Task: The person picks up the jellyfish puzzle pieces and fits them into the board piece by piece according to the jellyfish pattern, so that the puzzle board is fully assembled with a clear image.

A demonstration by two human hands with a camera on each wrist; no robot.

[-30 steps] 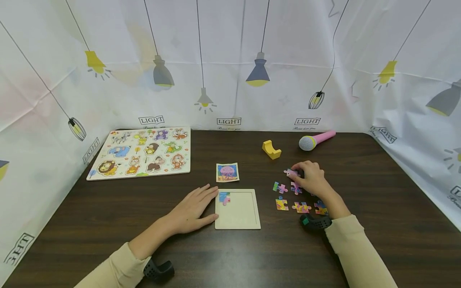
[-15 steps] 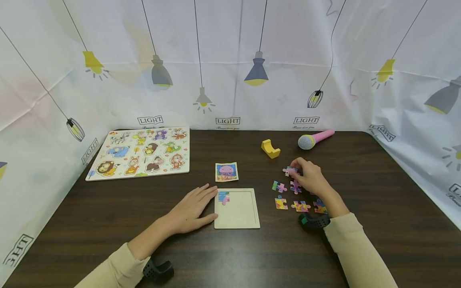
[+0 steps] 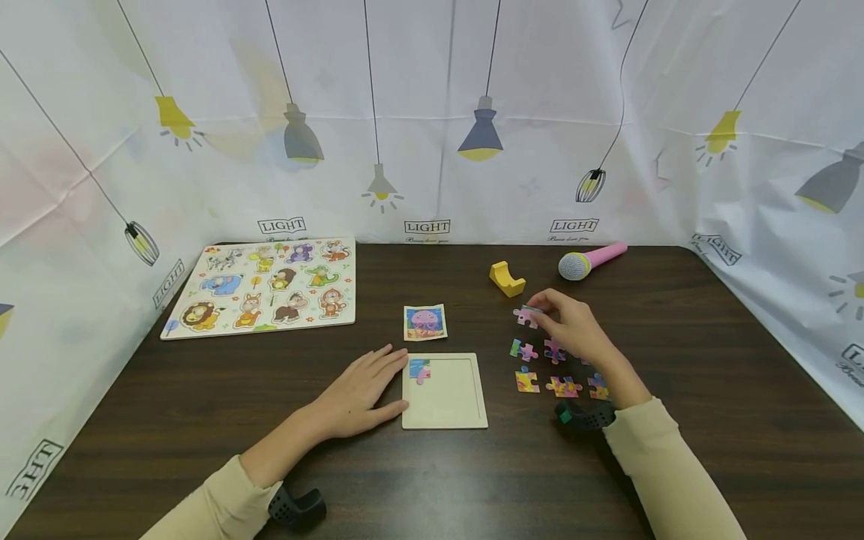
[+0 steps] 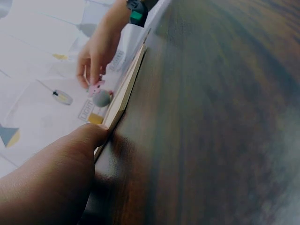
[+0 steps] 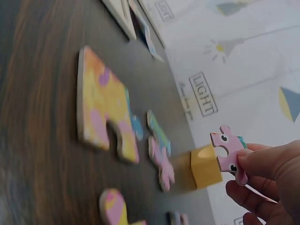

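My right hand (image 3: 575, 328) pinches a pink jigsaw piece (image 5: 228, 158) between thumb and fingers, raised off the table; two printed eyes show on it in the right wrist view. My left hand (image 3: 361, 394) lies with straight fingers along the left edge of a square wooden puzzle tray (image 3: 448, 409), the thumb touching its side. A blue and pink piece (image 3: 420, 370) sits in the tray's upper left corner. Below the right hand lie several loose pieces, among them a yellow one (image 3: 527, 381), a green and pink one (image 3: 523, 350) and a wider yellow-pink one (image 3: 564, 388).
A jellyfish picture card (image 3: 425, 322) lies behind the tray. Farther back are a yellow curved block (image 3: 507, 280) and a pink toy microphone (image 3: 592, 261). An animal puzzle board (image 3: 270, 289) occupies the back left, before a printed curtain (image 3: 432, 112).
My right hand has lifted the pink jigsaw piece and moved it slightly left and away from the other pieces. The left hand stays in place at the tray.
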